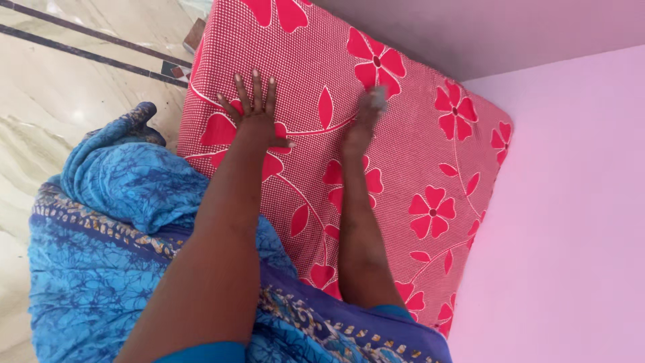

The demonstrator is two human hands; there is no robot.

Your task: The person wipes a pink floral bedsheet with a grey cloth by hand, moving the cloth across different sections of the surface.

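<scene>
Head view: the mattress (403, 168), red with a fine white dot grid and large red flowers, filled the middle of the picture and ran from 11 o'clock down to 5 o'clock, its far side against the pink wall (571, 202).

The left hand (254, 114) lay flat on the mattress at about 10 o'clock from the centre, palm down, fingers spread and pointing toward 12 o'clock, thumb out toward 3 o'clock. It held nothing.

The right hand (368, 111) rested on the mattress just to the 3 o'clock side of the left, the two a little apart. It was blurred, so I could not tell whether its fingers were spread or together, nor whether it held anything.

Both bare forearms reached up from 6 o'clock. A blue patterned garment (107, 235) covered the 7 o'clock corner. The marble floor (60, 94) with dark stripes showed at 10 o'clock.
</scene>
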